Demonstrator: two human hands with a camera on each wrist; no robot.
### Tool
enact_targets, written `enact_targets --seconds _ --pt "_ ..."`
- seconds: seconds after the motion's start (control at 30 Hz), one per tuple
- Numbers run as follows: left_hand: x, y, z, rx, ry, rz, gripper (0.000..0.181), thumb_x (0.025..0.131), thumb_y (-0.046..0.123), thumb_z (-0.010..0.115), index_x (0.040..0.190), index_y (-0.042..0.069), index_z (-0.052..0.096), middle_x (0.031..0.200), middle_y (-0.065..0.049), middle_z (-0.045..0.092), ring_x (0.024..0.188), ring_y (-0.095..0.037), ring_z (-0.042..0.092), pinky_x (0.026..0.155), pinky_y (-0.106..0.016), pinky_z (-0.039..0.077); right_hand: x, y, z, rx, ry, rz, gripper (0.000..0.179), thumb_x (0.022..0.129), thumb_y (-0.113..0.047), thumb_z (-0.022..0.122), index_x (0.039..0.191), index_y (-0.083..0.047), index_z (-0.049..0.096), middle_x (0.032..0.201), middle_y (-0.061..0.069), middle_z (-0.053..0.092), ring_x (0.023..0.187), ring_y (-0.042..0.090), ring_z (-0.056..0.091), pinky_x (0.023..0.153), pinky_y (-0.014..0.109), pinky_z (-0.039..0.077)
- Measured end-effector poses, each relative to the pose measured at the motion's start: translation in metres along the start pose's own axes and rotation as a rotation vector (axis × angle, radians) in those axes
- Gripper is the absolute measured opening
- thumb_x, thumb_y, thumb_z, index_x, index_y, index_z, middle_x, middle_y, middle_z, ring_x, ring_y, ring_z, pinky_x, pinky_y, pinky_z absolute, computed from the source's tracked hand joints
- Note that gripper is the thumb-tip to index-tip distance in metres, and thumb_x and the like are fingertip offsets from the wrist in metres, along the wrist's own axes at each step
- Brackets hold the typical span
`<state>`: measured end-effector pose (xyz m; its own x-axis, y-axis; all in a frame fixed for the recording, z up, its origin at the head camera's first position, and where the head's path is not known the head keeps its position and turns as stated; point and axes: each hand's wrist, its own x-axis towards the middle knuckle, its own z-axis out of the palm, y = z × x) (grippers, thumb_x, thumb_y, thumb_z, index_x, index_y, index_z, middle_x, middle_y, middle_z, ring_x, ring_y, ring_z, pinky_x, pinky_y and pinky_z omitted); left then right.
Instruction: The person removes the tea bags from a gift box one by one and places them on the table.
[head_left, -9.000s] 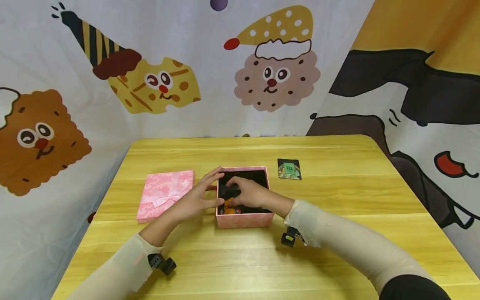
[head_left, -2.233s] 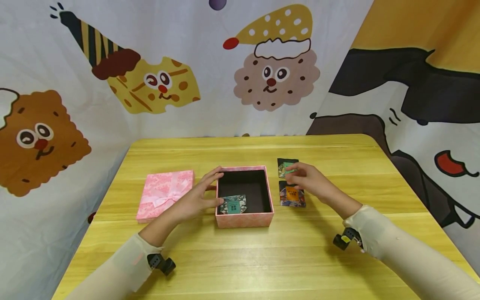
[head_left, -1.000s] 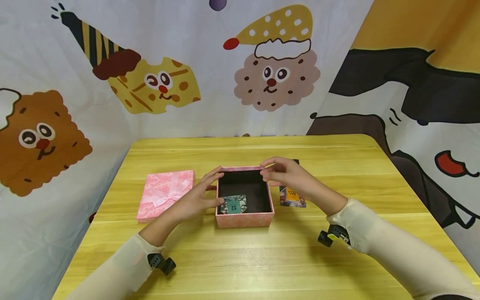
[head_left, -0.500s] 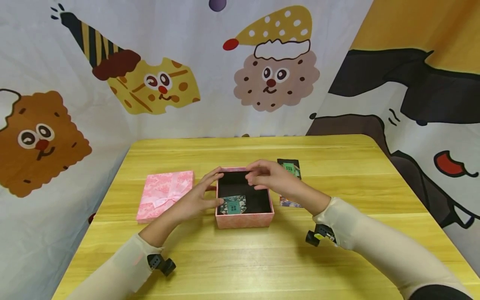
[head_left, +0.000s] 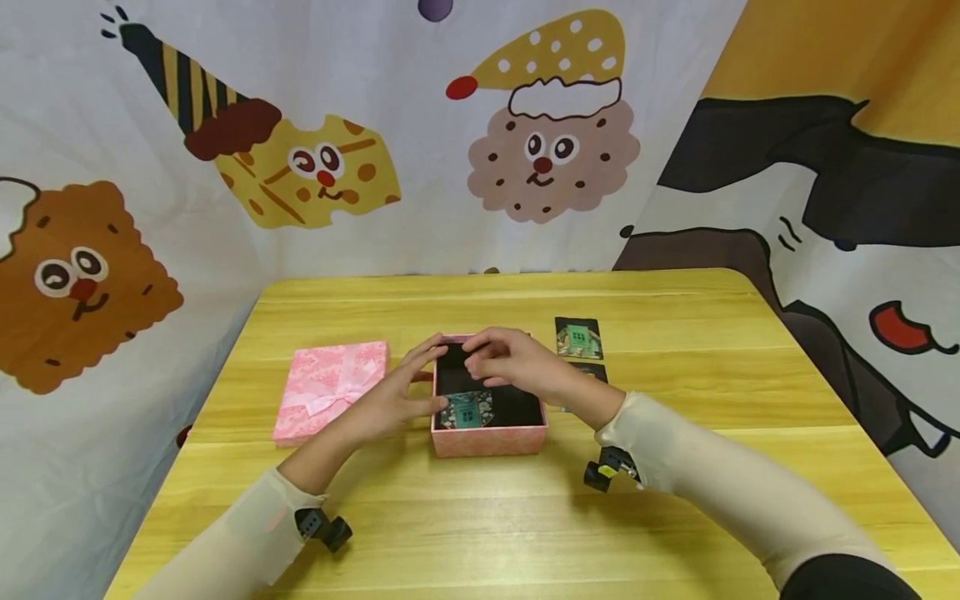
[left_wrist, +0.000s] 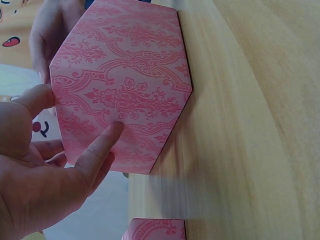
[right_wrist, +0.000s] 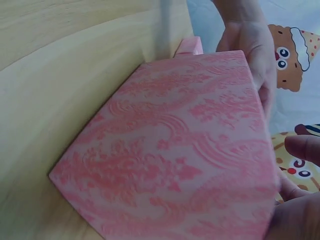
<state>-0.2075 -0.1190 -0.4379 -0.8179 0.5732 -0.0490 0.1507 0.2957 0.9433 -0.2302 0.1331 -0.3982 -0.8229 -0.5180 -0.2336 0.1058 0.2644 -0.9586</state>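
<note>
An uncovered pink gift box (head_left: 489,442) with a black inside stands mid-table. Inside, at its near left, lies a dark patterned sachet (head_left: 467,412) with a teal label. My left hand (head_left: 393,400) holds the box's left side; in the left wrist view its thumb is at the rim and a finger (left_wrist: 102,147) lies against the patterned outer wall. Over the box's opening hovers my right hand (head_left: 510,362), fingers loosely bent, with nothing visible between them. The right wrist view shows mostly the box's outside (right_wrist: 165,145), which hides most of the fingers.
Left of the box lies its pink lid (head_left: 330,390) with a ribbon bow. To the right on the wooden table (head_left: 675,358) are a green-label sachet (head_left: 578,337) and a second dark sachet (head_left: 595,369), partly hidden by my right forearm. A cartoon-printed cloth (head_left: 435,183) hangs behind.
My right hand took an orange-label sachet from the box, set it down below the green-label one, then came back left over the box. My left hand stayed on the box.
</note>
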Motion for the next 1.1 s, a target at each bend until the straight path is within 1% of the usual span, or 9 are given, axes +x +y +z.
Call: enact_targets --seconds 0.07,0.13,0.3,0.37,0.43,0.53,0.67,0.83,1.1 --pt "0.0 -0.001 0.0 -0.002 -0.004 0.006 0.078 0.1 0.008 0.068 0.164 0.007 0.024 0.174 -0.002 0.004 0.144 -0.053 0.034 0.108 -0.066 0.041 0.003 0.001 0.004 0.012 -0.001 0.012 0.038 0.101 -0.011 0.066 0.138 -0.001 0.057 0.125 0.021 0.064 0.123 0.041 0.062 0.103 0.052 0.052" --pt "0.0 -0.001 0.0 -0.004 -0.006 0.009 0.078 0.1 0.01 0.069 0.164 0.008 0.025 0.174 -0.002 0.004 0.144 -0.052 0.034 0.109 -0.066 0.041 0.005 0.002 0.007 0.013 0.001 0.024 0.038 0.101 -0.011 0.066 0.137 -0.001 0.057 0.128 0.024 0.063 0.122 0.039 0.063 0.103 0.052 0.052" --pt "0.0 0.0 0.0 0.006 -0.006 0.011 0.078 0.1 0.012 0.069 0.164 0.01 0.025 0.174 -0.002 0.004 0.144 -0.051 0.034 0.108 -0.064 0.043 0.009 0.006 0.01 -0.002 0.005 0.03 0.038 0.102 -0.011 0.065 0.137 -0.001 0.057 0.133 0.028 0.061 0.114 0.027 0.066 0.104 0.055 0.051" --pt "0.0 0.0 -0.001 0.01 -0.004 0.011 0.078 0.1 0.01 0.069 0.164 0.011 0.025 0.174 -0.001 0.004 0.144 -0.051 0.034 0.107 -0.063 0.044 0.011 0.006 0.01 -0.018 0.005 0.025 0.038 0.102 -0.013 0.065 0.137 -0.001 0.058 0.133 0.027 0.062 0.112 0.025 0.068 0.104 0.056 0.05" --pt "0.0 0.001 -0.001 0.009 -0.003 0.011 0.077 0.1 0.008 0.068 0.164 0.011 0.025 0.174 -0.001 0.004 0.144 -0.051 0.034 0.106 -0.063 0.045 0.013 0.008 0.011 -0.027 0.006 0.021 0.038 0.102 -0.014 0.065 0.137 -0.001 0.059 0.131 0.027 0.063 0.11 0.027 0.069 0.104 0.057 0.05" --pt "0.0 0.001 0.0 0.008 -0.007 0.016 0.077 0.1 0.008 0.068 0.164 0.01 0.025 0.174 -0.002 0.003 0.144 -0.051 0.034 0.106 -0.063 0.045 0.016 0.011 0.014 -0.035 0.002 0.01 0.039 0.102 -0.014 0.065 0.137 0.001 0.058 0.13 0.027 0.064 0.11 0.033 0.069 0.103 0.057 0.049" --pt "0.0 0.001 0.0 0.005 -0.015 0.017 0.078 0.1 0.009 0.069 0.164 0.009 0.025 0.174 -0.002 0.003 0.145 -0.05 0.034 0.106 -0.062 0.045 0.019 0.015 0.018 -0.044 -0.001 -0.002 0.038 0.102 -0.012 0.065 0.135 0.005 0.058 0.128 0.029 0.064 0.112 0.04 0.068 0.104 0.054 0.051" --pt "-0.001 0.001 -0.001 0.011 -0.013 0.003 0.078 0.1 0.009 0.068 0.165 0.011 0.024 0.174 -0.001 0.003 0.146 -0.049 0.033 0.106 -0.062 0.046 0.023 0.017 0.021 -0.085 0.016 0.007 0.033 0.101 -0.012 0.065 0.13 0.003 0.062 0.121 0.024 0.069 0.109 0.04 0.069 0.102 0.052 0.053" --pt "-0.001 0.003 -0.001 0.027 -0.011 -0.008 0.078 0.101 0.008 0.067 0.165 0.01 0.023 0.174 -0.001 0.002 0.145 -0.049 0.035 0.103 -0.057 0.05 0.025 0.021 0.023 -0.094 0.003 0.038 0.031 0.1 -0.01 0.063 0.128 0.002 0.063 0.113 0.022 0.071 0.102 0.036 0.073 0.101 0.048 0.054"
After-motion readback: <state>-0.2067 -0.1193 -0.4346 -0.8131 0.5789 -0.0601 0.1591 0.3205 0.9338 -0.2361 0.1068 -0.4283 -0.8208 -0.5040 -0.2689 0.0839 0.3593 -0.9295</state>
